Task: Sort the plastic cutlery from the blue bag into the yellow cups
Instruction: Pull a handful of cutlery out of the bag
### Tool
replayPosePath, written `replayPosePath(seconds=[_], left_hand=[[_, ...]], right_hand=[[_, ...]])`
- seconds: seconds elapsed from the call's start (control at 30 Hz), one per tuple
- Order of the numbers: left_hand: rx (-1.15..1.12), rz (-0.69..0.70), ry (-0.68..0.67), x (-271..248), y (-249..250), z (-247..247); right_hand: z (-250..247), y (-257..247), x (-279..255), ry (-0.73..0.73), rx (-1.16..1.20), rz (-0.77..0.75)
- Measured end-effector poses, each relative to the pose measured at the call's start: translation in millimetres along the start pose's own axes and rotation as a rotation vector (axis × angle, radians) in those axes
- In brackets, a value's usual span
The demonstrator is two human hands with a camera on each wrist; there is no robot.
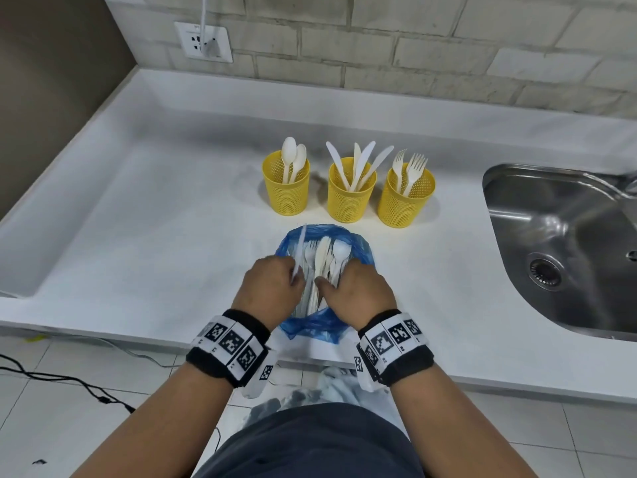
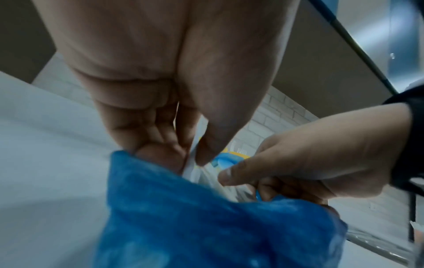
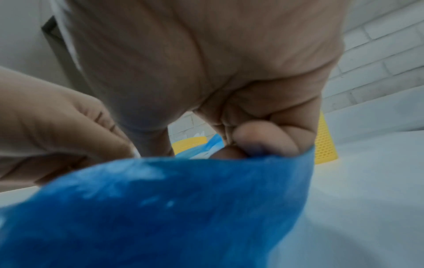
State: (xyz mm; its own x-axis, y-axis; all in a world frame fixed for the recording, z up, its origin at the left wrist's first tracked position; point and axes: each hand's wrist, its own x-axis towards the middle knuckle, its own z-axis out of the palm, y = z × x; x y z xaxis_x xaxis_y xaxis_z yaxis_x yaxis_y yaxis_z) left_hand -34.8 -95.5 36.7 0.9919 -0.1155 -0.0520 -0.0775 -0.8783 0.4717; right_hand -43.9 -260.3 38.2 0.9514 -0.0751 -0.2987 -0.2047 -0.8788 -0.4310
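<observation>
The blue bag (image 1: 362, 251) lies open on the white counter near me, with a heap of white cutlery (image 1: 324, 260) inside. My left hand (image 1: 292, 274) pinches one thin white utensil (image 1: 302, 241) that sticks up from the bag's left side; the pinch shows between thumb and fingers (image 2: 201, 154). My right hand (image 1: 339, 282) curls its fingers (image 3: 259, 139) over the bag's right edge (image 3: 286, 159). Behind the bag stand three yellow mesh cups: spoons (image 1: 286, 194), knives (image 1: 349, 201), forks (image 1: 404, 205).
A steel sink (image 1: 568, 243) is set into the counter at the right. A wall socket (image 1: 203, 41) with a plug sits at the back left. The counter's front edge (image 1: 138, 343) runs just under my wrists. A black cable (image 1: 69, 381) lies on the floor.
</observation>
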Motion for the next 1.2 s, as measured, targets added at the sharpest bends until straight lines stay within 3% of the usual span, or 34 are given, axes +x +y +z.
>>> replayPosePath(seconds=[0.1,0.33,0.5,0.57,0.67,0.9,1.2], left_hand=[[0.043,-0.093,-0.163,4.2,2.7,5.1],[0.062,-0.188,-0.202,9.1,5.1,7.9],[-0.187,-0.22,-0.168,10.9,4.9,12.9],[-0.31,-0.293,-0.151,10.6,1.9,11.2],[-0.298,-0.375,-0.214,10.0,-2.3,10.2],[-0.302,-0.283,-0.219,12.2,-0.9,12.0],[-0.371,-0.276,-0.216,12.9,8.5,8.7]], right_hand=[[0.9,2.0,3.6,-0.06,0.089,0.009],[-0.2,5.1,4.1,-0.03,0.167,0.008],[3.9,4.9,6.1,-0.036,0.18,-0.005],[2.1,7.7,6.6,-0.031,0.223,0.021],[1.1,9.8,5.4,-0.023,0.254,0.038],[-2.5,14.7,0.3,0.007,0.222,0.011],[0.9,11.6,-1.3,0.118,0.282,-0.031]])
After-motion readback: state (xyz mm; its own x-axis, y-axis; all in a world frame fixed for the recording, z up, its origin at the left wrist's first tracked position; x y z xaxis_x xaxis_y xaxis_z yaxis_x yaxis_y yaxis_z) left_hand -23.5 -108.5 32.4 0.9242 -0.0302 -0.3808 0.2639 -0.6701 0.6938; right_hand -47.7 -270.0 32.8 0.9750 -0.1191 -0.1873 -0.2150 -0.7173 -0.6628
